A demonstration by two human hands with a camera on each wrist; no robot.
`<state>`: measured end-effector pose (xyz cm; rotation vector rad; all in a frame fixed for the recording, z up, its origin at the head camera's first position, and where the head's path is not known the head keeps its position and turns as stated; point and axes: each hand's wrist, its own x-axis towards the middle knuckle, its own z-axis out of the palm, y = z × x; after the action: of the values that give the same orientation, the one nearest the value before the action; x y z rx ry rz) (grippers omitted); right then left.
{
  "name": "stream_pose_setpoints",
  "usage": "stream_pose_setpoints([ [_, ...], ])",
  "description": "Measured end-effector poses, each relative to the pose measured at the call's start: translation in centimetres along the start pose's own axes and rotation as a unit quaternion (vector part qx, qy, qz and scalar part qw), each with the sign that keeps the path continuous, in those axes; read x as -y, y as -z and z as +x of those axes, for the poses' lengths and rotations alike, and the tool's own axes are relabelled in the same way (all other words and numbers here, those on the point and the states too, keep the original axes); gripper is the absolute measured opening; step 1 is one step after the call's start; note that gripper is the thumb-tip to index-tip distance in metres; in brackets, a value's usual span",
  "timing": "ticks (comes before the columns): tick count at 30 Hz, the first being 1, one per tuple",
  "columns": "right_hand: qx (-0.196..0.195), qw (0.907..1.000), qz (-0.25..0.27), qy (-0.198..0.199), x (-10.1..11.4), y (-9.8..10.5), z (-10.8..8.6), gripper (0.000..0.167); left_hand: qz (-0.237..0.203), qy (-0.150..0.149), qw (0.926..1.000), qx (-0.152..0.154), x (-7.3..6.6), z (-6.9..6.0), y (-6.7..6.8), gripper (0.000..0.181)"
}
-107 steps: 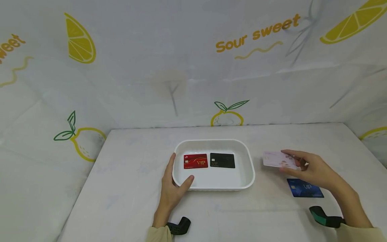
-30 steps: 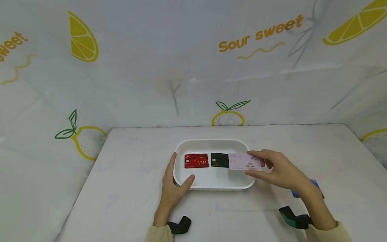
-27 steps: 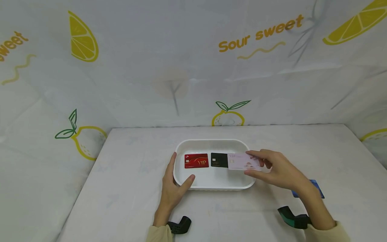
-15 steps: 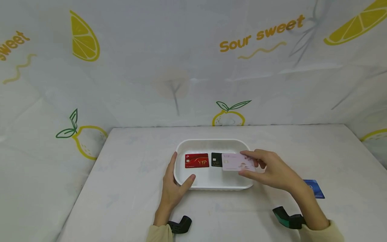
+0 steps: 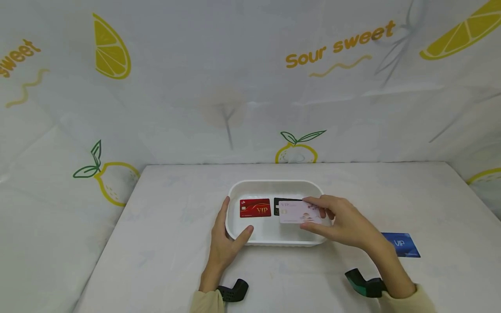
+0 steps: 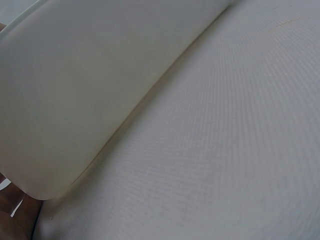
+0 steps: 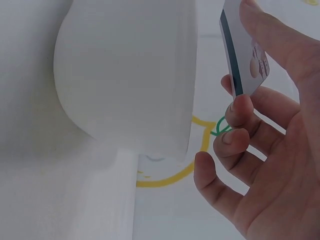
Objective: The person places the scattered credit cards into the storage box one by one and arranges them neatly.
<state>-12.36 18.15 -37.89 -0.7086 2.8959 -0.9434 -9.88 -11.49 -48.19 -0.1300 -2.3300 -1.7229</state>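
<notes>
A pale pink VIP card [image 5: 299,212] is pinched by the right hand [image 5: 344,221] between thumb and fingers. It is over the white tray [image 5: 274,237], covering most of a black card [image 5: 277,201]. A red VIP card [image 5: 255,208] lies flat on the tray floor to the left. The left hand [image 5: 227,248] holds the tray's left front corner, thumb over the rim and fingers along the outer wall. From the right wrist, the pink card [image 7: 245,50] is seen edge-on, above the level of the tray rim.
A blue VIP card [image 5: 405,245] lies on the white table [image 5: 172,243] to the right, partly behind the right forearm. Black wrist devices [image 5: 235,291] are on both arms. Behind the table hangs a lemon-print sheet [image 5: 219,87].
From the table's right side, the right hand has brought the pink card leftward over the tray, covering more and more of the black card. The left hand has stayed at the tray's corner.
</notes>
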Motion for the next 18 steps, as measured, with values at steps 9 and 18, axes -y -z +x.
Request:
stream_pose_setpoints([
  [9, 0.009, 1.0000, -0.002, 0.001, 0.7, -0.8, 0.6, 0.061, -0.005, 0.002, 1.0000, 0.000, 0.0, 0.0, 0.0, 0.092],
  [18, 0.010, 0.9995, -0.030, 0.004, 1.4, -1.8, 1.2, 0.060, 0.008, -0.002, 1.0000, -0.002, -0.1, 0.0, 0.0, 0.093],
])
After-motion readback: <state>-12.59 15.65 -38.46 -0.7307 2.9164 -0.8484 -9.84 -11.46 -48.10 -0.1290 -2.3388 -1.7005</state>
